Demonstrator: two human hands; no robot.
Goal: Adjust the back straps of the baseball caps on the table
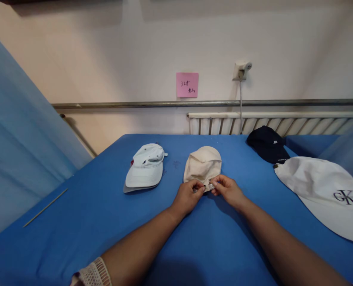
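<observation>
A beige baseball cap (202,163) lies at the middle of the blue-covered table, its back strap facing me. My left hand (190,197) pinches the left part of the strap at the cap's lower edge. From the other side, my right hand (227,191) grips the strap's right end between thumb and fingers, next to a small light tag or strap piece. The two hands are close together, with a narrow gap between the fingertips. The fastening itself is too small to make out.
A pale blue-white cap (145,169) sits to the left. At the right are a navy cap (267,143) and a large white cap (319,190). A thin stick (45,207) lies far left. Behind run a metal rail (152,105) and a radiator (218,125).
</observation>
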